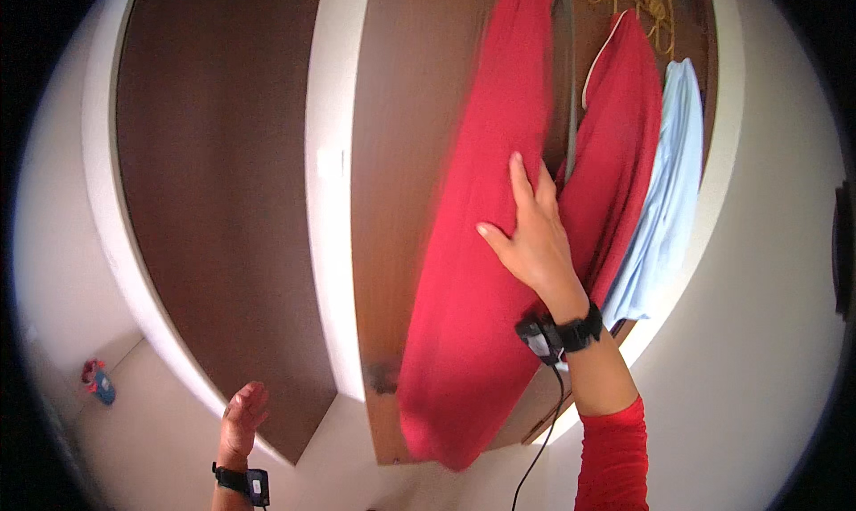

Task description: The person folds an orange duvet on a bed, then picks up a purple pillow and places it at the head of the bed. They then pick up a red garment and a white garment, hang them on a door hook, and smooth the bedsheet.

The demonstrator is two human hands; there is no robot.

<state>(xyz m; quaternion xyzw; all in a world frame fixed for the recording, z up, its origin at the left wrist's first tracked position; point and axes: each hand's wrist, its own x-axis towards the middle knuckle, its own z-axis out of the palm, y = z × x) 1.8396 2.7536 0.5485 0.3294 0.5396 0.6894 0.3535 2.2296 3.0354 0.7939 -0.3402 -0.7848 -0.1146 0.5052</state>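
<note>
A long red garment (481, 243) hangs from the hooks on a brown wooden door. My right hand (535, 234) lies against its right side with fingers spread, and it grips nothing. Right beside that hand hangs a second red garment (615, 154) with a white cord or edging along its upper left. Down at the lower left, my left hand (242, 422) is held in the air, empty, its fingers loosely bent and apart from the cloth. Each wrist wears a black strap with a small device (539, 337).
Yellowish metal hooks (664, 12) run along the top of the brown door (401, 154). A light blue cloth (669, 190) hangs at the right. Left of a white frame (330, 181) stands a dark brown door panel (214, 181). A small blue and red object (100, 382) sits on the floor.
</note>
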